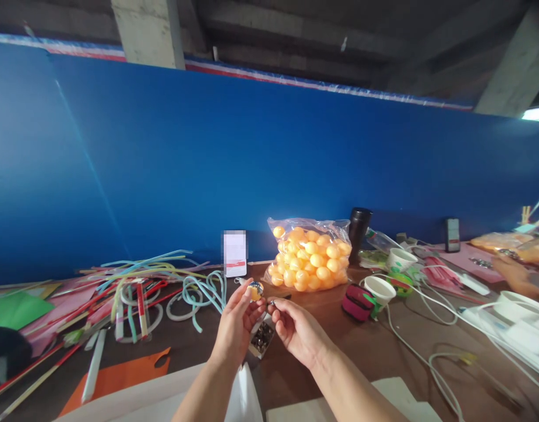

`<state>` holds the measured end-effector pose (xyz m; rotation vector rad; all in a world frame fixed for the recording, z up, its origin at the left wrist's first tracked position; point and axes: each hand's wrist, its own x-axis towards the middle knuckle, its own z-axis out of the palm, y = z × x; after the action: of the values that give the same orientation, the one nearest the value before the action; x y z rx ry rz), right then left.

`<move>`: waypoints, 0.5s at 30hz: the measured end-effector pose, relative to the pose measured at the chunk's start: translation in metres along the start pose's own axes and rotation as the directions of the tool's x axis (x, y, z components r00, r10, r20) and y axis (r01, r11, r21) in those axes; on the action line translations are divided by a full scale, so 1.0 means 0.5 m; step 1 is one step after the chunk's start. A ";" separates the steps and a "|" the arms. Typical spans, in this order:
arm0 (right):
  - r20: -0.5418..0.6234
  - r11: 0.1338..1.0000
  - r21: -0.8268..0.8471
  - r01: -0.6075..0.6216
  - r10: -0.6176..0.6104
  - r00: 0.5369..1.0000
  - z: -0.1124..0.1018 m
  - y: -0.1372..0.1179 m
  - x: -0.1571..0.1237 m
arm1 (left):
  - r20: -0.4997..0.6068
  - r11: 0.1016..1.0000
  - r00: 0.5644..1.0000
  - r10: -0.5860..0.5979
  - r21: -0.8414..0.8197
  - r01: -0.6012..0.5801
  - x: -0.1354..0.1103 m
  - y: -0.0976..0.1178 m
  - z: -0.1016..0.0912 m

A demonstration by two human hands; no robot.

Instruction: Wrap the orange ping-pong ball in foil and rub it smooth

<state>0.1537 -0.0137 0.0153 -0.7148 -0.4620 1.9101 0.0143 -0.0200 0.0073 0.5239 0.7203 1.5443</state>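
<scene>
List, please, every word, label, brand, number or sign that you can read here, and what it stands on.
No text can be read.
Propped phone: screen too blurred to read.
Dark phone at the right: screen too small to read.
Rear paper cup: green marks too blurred to make out.
Shiny round piece in the left hand: no lettering visible.

Left hand (235, 323) and right hand (305, 335), bare, with slender, tapering fingers (287, 307). Left forearm (208, 381) and right forearm (351, 384), likewise bare, narrow at the wrists (321, 355) behind the fingers, broader farther back.
</scene>
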 end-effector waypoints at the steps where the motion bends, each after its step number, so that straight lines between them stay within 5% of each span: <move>1: -0.001 1.000 0.008 -0.011 0.011 1.000 -0.001 -0.001 0.000 | 0.003 1.000 1.000 0.003 0.000 -0.003 0.001 -0.001 -0.001; 15: 0.073 0.999 0.024 -0.035 0.033 0.997 -0.005 -0.006 -0.003 | 0.010 1.000 1.000 -0.003 0.020 0.003 0.004 -0.005 -0.004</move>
<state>0.1578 -0.0137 0.0156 -0.6418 -0.4733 1.9756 0.0144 -0.0184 0.0036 0.5445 0.7296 1.5318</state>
